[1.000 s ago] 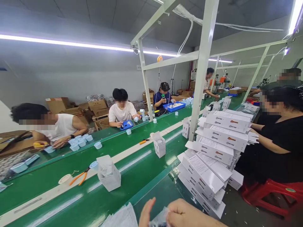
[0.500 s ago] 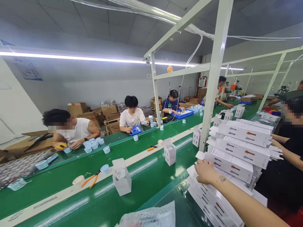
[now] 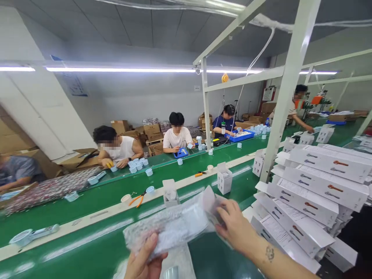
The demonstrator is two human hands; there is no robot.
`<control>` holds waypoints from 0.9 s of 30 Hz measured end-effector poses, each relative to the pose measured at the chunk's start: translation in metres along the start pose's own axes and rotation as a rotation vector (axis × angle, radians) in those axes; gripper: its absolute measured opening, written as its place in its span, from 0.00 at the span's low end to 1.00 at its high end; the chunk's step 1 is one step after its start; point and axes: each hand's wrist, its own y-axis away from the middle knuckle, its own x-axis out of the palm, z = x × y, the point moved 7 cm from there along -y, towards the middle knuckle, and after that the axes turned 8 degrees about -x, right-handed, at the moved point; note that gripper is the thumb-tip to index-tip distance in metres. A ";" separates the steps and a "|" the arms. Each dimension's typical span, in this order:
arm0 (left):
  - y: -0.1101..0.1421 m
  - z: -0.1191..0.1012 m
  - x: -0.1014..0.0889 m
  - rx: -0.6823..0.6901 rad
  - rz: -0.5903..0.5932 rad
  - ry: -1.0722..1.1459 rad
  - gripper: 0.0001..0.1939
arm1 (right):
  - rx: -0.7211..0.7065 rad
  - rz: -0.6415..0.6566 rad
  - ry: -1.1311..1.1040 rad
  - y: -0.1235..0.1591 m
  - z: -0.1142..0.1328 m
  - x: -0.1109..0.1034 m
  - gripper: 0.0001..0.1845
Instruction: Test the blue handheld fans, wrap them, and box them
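I hold a clear bubble-wrap bag (image 3: pixel 174 224) with something pale inside, lifted above the green bench. My left hand (image 3: pixel 145 260) grips its near lower end, thumb on top. My right hand (image 3: pixel 235 226) pinches the bag's far right end, fingers closed on the plastic. More plastic bags (image 3: pixel 177 267) lie under my left hand. A stack of long white product boxes (image 3: pixel 308 193) stands just right of my right hand.
A green conveyor belt (image 3: pixel 95 201) carries open white cartons (image 3: pixel 224 179), orange pliers (image 3: pixel 136 199) and pale blue cups (image 3: pixel 150 172). Several people sit working along the far side. A white frame post (image 3: pixel 286 93) rises by the boxes.
My right hand came off the box stack and now grips the bag's right end. My left hand has raised the bag into view. The view has swung left.
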 end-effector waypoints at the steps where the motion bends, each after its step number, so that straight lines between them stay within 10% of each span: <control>1: 0.001 -0.004 0.007 0.044 0.038 -0.001 0.23 | -0.029 -0.073 -0.099 0.006 0.006 0.018 0.20; 8: 0.022 0.008 0.049 0.463 0.467 -1.026 0.14 | 0.138 -0.083 -0.334 0.063 -0.016 0.130 0.36; 13: 0.038 0.022 0.098 0.535 0.459 -1.655 0.21 | 0.137 -0.006 -0.419 0.076 -0.017 0.134 0.45; 17: 0.036 0.027 0.134 0.573 0.502 -1.758 0.19 | 0.210 -0.050 -0.326 0.077 -0.023 0.131 0.47; 22: 0.019 0.066 0.122 0.344 0.516 -2.031 0.16 | -0.072 -0.014 -0.246 0.077 0.000 0.150 0.43; 27: 0.016 0.109 0.107 0.266 0.524 -1.977 0.27 | -0.064 -0.170 -0.259 0.088 -0.010 0.145 0.45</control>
